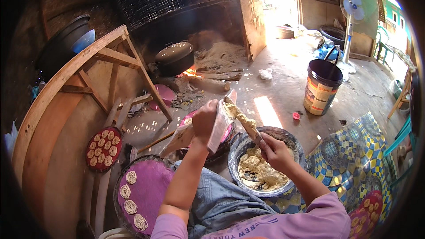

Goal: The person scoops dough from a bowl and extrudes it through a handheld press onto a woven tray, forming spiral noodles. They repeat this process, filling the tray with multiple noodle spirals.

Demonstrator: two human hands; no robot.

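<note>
My left hand (205, 118) is closed round a pale wooden tool (220, 126), which looks like a hinged two-armed dough press. In my right hand (275, 152) is a flat spatula (252, 132) loaded with yellowish dough, its far end against the tool's upper end. Below my right hand stands a dark tub (237, 175) holding more soft dough (261, 170). By my left forearm lies a round purple mat (155, 175) with several coiled dough swirls (130, 206) along its left side. Another pink round piece (188, 118) shows partly behind my left hand.
A red round tray of swirls (104, 160) rests on wooden rails at left, beside a wooden frame (102, 53). Ahead, a dark pot (175, 59) sits over a wood fire (191, 73). A bucket (321, 90) and fan (352, 6) stand right; more swirls (369, 208) lie lower right.
</note>
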